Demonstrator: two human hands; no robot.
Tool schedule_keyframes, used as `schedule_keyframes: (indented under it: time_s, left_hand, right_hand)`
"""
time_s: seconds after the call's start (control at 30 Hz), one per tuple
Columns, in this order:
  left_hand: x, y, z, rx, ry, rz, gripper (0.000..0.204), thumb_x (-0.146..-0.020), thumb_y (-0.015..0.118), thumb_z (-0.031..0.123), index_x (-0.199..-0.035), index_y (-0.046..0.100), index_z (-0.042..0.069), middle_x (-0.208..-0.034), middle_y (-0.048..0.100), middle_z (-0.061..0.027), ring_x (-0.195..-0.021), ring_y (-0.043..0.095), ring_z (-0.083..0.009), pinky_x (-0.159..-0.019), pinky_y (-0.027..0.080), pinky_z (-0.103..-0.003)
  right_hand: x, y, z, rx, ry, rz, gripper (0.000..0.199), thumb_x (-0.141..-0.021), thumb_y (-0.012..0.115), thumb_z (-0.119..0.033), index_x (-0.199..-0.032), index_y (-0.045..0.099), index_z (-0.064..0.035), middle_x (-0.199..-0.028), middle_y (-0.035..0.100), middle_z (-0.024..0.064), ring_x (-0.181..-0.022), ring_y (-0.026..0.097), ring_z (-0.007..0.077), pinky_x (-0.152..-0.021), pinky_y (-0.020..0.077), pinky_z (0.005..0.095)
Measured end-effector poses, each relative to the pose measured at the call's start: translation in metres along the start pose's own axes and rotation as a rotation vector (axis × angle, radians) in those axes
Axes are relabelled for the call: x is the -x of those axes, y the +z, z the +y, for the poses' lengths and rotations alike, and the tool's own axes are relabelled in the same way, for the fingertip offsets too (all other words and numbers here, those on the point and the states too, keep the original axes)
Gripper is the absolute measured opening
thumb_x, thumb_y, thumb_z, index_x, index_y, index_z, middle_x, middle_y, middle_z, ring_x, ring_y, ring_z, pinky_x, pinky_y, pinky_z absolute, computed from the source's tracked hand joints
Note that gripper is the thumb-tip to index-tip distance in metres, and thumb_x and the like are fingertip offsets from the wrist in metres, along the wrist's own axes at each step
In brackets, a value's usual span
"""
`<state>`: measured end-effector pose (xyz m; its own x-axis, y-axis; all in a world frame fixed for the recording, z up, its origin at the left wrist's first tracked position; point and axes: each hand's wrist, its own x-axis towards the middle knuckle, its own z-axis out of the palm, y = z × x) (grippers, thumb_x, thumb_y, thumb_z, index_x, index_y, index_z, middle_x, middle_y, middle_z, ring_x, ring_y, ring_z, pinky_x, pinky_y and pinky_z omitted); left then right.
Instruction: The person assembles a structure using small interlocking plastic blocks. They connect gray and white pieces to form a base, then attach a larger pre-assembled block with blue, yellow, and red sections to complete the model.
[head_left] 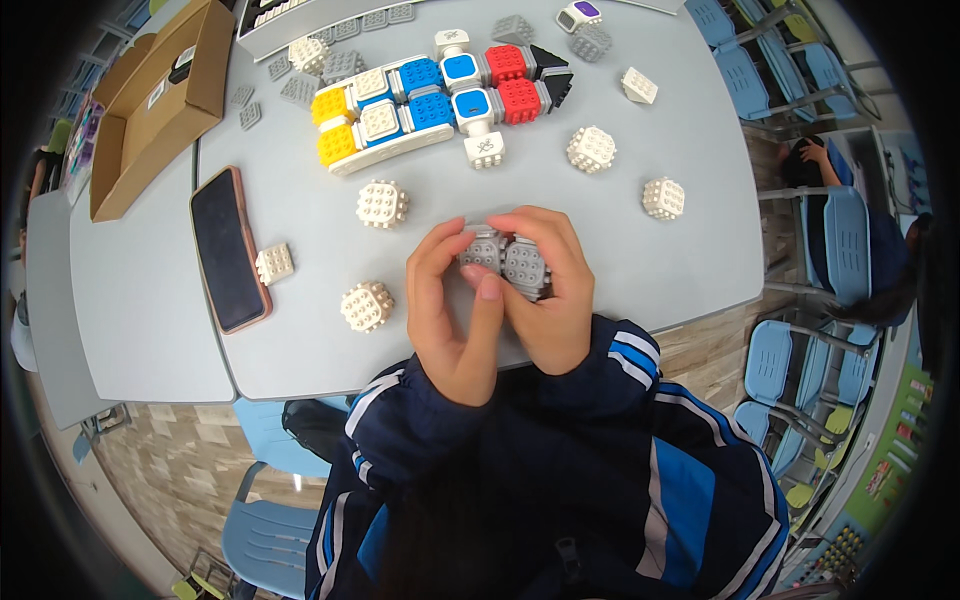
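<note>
Two grey studded building blocks (524, 265) sit side by side between my hands, over the near part of the table. My left hand (452, 310) curls around their left side, its fingertips on the top edge and its thumb at the front. From the right, my right hand (560, 290) wraps the other block, with its thumb reaching across the front. The blocks' undersides are hidden. Farther off lies a built model (430, 105) of yellow, white, blue, red and black blocks. White studded cubes (383, 204) are scattered around my hands, one of them (367, 306) to the left.
A phone (230, 250) lies at the left beside a white block (275, 263). An open cardboard box (150, 120) stands at the far left. Grey plates and blocks (345, 65) lie behind the model. Blue chairs (845, 245) stand to the right, where another person (885, 270) is partly visible.
</note>
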<state>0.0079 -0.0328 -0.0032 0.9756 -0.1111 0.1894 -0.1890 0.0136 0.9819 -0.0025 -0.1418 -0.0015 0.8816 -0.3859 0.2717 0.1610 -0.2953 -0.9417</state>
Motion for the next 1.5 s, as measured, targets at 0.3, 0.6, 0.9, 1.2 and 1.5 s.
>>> schedule_keyframes:
  time_s: [0.3,0.6,0.9,1.2,1.5]
  left_hand:
    - [-0.006,-0.006,0.010,-0.125,-0.022,-0.132,0.044,-0.097,0.057,0.008,-0.138,0.053,-0.007,-0.150,0.046,-0.0252,-0.141,0.043,-0.0381,-0.114,0.035,-0.043]
    - [-0.008,-0.011,0.003,-0.194,0.016,-0.210,0.048,-0.097,0.048,0.004,-0.144,0.049,-0.006,-0.158,0.038,-0.0228,-0.151,0.029,-0.0350,-0.122,0.022,-0.044]
    - [-0.005,-0.003,-0.004,-0.115,0.007,-0.101,0.046,-0.096,0.055,-0.005,-0.142,0.048,-0.006,-0.155,0.040,-0.0219,-0.148,0.034,-0.0299,-0.121,0.026,-0.041]
    - [0.006,-0.007,0.002,-0.033,0.190,0.024,0.026,-0.098,0.057,-0.006,-0.123,0.060,-0.005,-0.131,0.062,-0.0229,-0.128,0.056,-0.0323,-0.112,0.040,-0.045]
    - [0.022,-0.014,-0.003,0.043,0.174,0.056,0.016,-0.100,0.057,-0.003,-0.114,0.063,-0.002,-0.117,0.067,-0.0248,-0.074,0.066,-0.0174,-0.057,0.052,-0.023]
  right_hand:
    - [0.001,-0.007,-0.002,0.146,-0.081,-0.200,0.064,-0.079,0.074,-0.002,-0.138,0.051,-0.0039,-0.131,0.051,0.0181,-0.123,0.046,0.0374,-0.104,0.0397,0.0444]
    - [-0.007,-0.052,0.000,0.026,-0.063,-0.576,0.077,-0.083,0.070,0.002,-0.152,0.038,-0.0012,-0.152,0.039,0.0214,-0.140,0.037,0.0412,-0.115,0.0342,0.0447]
    - [-0.006,-0.063,0.003,0.078,-0.074,-0.542,0.072,-0.080,0.081,-0.006,-0.144,0.049,-0.0050,-0.147,0.048,0.0170,-0.136,0.048,0.0350,-0.109,0.0440,0.0399]
    - [-0.009,-0.065,-0.002,0.032,-0.053,-0.549,0.069,-0.077,0.083,-0.006,-0.140,0.055,-0.0069,-0.145,0.050,0.0158,-0.133,0.051,0.0334,-0.107,0.0460,0.0384]
    - [-0.005,-0.067,0.004,0.010,-0.080,-0.503,0.062,-0.074,0.085,-0.005,-0.132,0.063,-0.0064,-0.136,0.058,0.0141,-0.125,0.057,0.0318,-0.102,0.0490,0.0375]
